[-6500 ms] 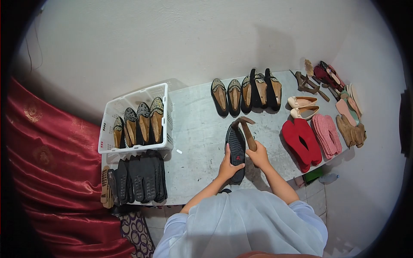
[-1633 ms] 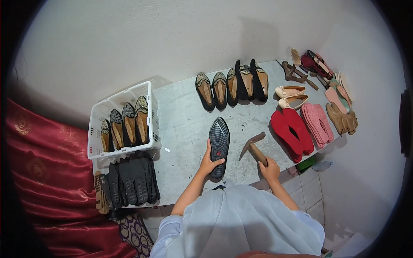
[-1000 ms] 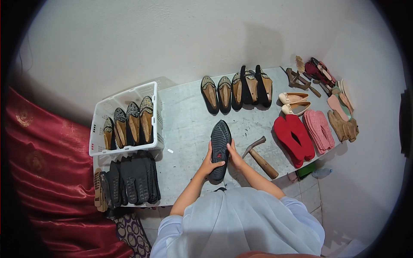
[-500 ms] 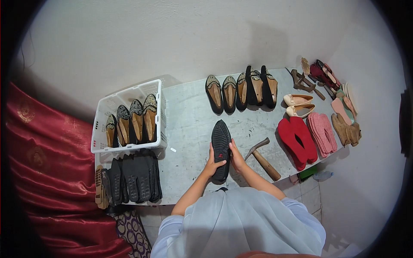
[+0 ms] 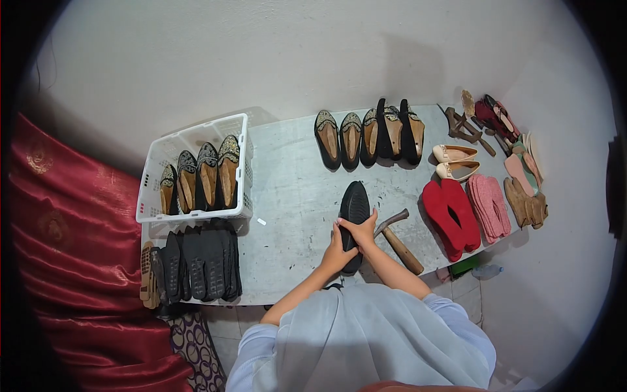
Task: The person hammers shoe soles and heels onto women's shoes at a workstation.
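Note:
Between my hands is a black shoe (image 5: 354,201), its ridged sole facing up and its toe pointing away from me. My left hand (image 5: 339,247) grips the near left side, around the heel half. Across the middle of the sole lies part of my right hand (image 5: 361,230), its fingers closed around the right side. The shoe's upper is hidden underneath. Just right of my right hand, a hammer (image 5: 400,248) with a wooden handle rests on the table.
A white basket (image 5: 193,217) of patterned shoes stands left, with black soles (image 5: 202,264) before it. More patterned shoes (image 5: 351,140) line the table's (image 5: 281,170) back. Red insoles (image 5: 450,215), pink insoles (image 5: 488,206), cream flats (image 5: 456,162) and gloves (image 5: 526,204) lie right.
The shoe has shifted a little right and tilted. My right hand has moved from its right edge onto the sole, and my left hand has slid right along with the shoe.

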`<move>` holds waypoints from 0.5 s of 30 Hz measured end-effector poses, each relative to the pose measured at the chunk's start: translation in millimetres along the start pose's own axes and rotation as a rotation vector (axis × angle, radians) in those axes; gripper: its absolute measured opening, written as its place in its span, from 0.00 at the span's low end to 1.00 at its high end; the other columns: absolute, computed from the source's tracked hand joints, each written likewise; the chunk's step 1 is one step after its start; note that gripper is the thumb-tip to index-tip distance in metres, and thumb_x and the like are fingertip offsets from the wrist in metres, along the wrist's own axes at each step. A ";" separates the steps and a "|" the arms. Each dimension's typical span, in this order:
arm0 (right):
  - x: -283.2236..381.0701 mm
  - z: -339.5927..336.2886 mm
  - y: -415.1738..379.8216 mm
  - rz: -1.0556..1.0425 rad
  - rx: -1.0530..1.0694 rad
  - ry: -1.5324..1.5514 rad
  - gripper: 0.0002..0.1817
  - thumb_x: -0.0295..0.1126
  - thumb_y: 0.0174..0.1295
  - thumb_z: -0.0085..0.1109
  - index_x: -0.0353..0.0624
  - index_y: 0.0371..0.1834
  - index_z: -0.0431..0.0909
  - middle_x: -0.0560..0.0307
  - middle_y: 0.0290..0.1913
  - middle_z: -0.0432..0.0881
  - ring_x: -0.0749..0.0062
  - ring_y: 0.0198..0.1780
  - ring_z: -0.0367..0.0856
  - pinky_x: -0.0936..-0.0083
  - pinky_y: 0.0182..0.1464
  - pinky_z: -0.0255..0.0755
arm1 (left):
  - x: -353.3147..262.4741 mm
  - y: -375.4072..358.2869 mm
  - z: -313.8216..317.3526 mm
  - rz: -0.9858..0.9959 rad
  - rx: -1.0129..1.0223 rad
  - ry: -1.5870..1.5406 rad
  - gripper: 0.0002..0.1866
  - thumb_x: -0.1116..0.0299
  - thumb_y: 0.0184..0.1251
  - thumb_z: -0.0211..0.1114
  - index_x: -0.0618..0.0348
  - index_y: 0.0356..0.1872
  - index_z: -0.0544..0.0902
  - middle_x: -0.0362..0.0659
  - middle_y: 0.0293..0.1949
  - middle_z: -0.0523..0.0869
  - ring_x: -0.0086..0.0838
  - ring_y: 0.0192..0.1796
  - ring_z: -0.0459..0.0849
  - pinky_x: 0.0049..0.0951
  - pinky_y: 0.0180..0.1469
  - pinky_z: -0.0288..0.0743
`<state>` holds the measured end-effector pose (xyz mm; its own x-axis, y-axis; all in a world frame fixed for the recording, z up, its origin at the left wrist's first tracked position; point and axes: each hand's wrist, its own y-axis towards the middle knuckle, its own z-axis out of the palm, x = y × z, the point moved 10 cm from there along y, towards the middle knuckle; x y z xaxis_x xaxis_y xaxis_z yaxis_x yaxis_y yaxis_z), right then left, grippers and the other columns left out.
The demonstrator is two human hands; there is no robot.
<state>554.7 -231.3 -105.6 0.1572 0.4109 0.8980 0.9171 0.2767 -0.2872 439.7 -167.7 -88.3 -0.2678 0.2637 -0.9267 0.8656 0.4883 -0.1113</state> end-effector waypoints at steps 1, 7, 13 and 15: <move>-4.0 0.8 0.9 0.007 0.031 0.080 0.62 0.37 0.36 0.79 0.33 0.70 0.41 0.38 0.58 0.67 0.54 0.54 0.74 0.69 0.53 0.73 | 3.7 -2.1 4.4 -0.008 -0.038 0.017 0.60 0.55 0.54 0.71 0.72 0.71 0.32 0.68 0.70 0.51 0.52 0.72 0.55 0.36 0.70 0.55; -1.3 9.4 -3.9 0.029 0.168 0.359 0.40 0.30 0.40 0.75 0.36 0.56 0.60 0.49 0.43 0.75 0.66 0.40 0.78 0.72 0.41 0.76 | -14.5 -23.4 -2.9 0.180 -0.037 0.084 0.64 0.50 0.48 0.74 0.74 0.70 0.35 0.67 0.69 0.53 0.55 0.71 0.56 0.41 0.70 0.54; 35.1 29.8 -5.9 0.046 0.391 0.645 0.34 0.28 0.44 0.73 0.41 0.54 0.63 0.54 0.42 0.75 0.70 0.40 0.78 0.72 0.41 0.76 | 70.2 -86.1 -43.4 -0.472 -0.611 -0.847 0.50 0.47 0.59 0.67 0.64 0.72 0.49 0.58 0.69 0.58 0.46 0.70 0.60 0.43 0.69 0.57; 54.9 45.8 -14.9 0.048 0.503 0.731 0.33 0.27 0.47 0.69 0.42 0.56 0.63 0.55 0.43 0.75 0.68 0.42 0.78 0.71 0.42 0.77 | 59.8 -82.2 -32.0 -0.460 -0.449 -1.219 0.48 0.40 0.60 0.60 0.60 0.72 0.50 0.54 0.70 0.58 0.45 0.69 0.62 0.48 0.68 0.57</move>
<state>532.9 -173.0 -67.3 0.5438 -0.1779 0.8201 0.6608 0.6933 -0.2877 339.0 -165.4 -123.0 0.2484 -0.7683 -0.5900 0.5285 0.6179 -0.5822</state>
